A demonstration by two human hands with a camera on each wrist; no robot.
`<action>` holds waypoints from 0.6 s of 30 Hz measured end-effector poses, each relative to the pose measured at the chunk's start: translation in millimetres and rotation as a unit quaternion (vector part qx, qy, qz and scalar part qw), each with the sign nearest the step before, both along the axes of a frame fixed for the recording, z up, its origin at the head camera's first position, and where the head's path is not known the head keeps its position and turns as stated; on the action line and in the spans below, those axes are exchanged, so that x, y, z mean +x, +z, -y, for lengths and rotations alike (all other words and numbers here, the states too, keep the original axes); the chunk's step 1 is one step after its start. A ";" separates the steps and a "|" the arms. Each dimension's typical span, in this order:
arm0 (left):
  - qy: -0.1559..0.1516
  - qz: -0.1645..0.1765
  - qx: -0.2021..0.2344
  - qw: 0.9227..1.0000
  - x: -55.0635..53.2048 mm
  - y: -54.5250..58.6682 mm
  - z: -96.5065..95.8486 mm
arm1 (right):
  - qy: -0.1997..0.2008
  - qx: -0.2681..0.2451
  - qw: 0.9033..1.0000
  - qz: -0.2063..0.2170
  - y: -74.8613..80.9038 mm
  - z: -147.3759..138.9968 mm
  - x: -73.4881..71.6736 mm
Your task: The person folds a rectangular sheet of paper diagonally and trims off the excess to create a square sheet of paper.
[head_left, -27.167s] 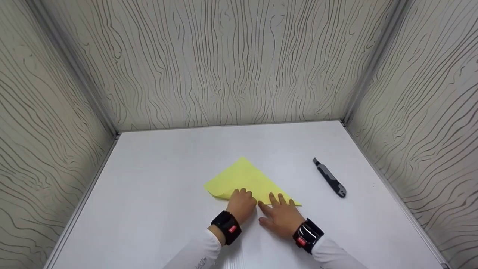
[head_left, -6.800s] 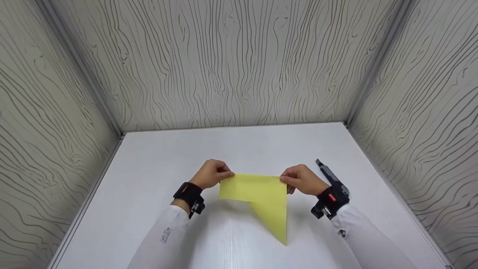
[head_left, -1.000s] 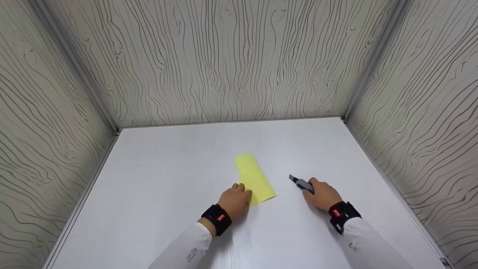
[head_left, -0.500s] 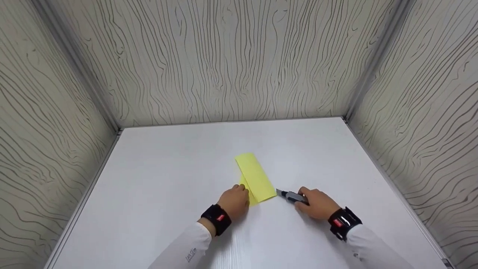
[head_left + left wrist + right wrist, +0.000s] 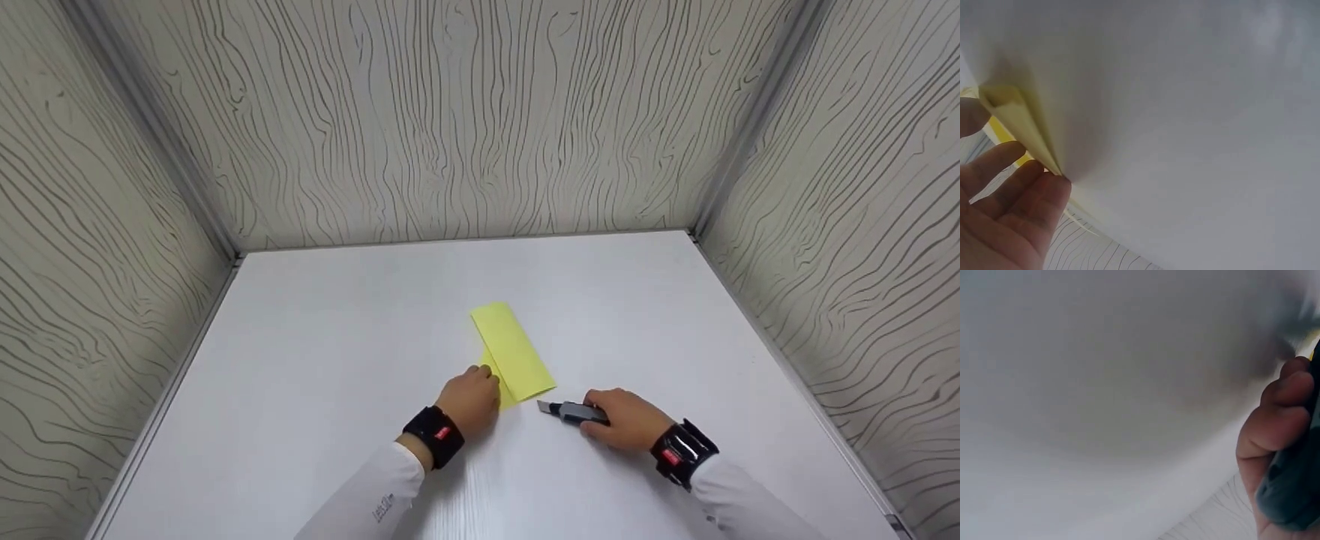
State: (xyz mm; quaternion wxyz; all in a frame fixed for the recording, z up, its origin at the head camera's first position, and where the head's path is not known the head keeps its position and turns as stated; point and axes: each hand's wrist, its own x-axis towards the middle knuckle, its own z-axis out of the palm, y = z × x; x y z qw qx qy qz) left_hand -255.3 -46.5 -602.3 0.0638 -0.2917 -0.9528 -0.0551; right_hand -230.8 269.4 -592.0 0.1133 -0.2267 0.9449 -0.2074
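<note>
A folded sheet of yellow paper (image 5: 513,349) lies slanted on the white table, a long strip over a lower flap on its left. My left hand (image 5: 470,402) holds the lower flap near the front end, fingers bent. From the left wrist view, the paper's folded edge (image 5: 1019,124) stands slightly off the table between my thumb and fingertips (image 5: 1053,188). My right hand (image 5: 628,421) grips a grey and black utility knife (image 5: 579,413), its blade bared and pointing left, just in front of the paper's near corner and apart from it. The knife's handle (image 5: 1292,489) fills my right palm.
The white table (image 5: 315,337) is bounded by a wood-patterned back wall (image 5: 450,120) and side walls with grey metal corner posts. Both wrists wear black straps over white sleeves.
Since a second ago my right hand has brought the utility knife left and toward me, past the paper's near corner. Earlier the knife lay on the table. The left hand stays on the paper.
</note>
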 end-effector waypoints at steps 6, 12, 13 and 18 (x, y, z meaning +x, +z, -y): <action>-0.002 0.006 0.006 1.000 -1.6 -0.9 0.2 | -0.013 0.000 1.000 -0.008 0.1 9.4 2.1; -0.003 0.012 0.001 1.000 -2.8 -2.6 0.4 | -0.010 -0.007 1.000 -0.007 2.1 15.8 3.1; -0.003 0.012 0.002 1.000 -2.4 -2.3 0.4 | -0.011 -0.009 1.000 -0.009 2.2 16.5 3.2; -0.005 0.009 0.006 1.000 0.9 2.2 1.6 | -0.029 -0.009 0.999 -0.020 1.6 18.5 2.6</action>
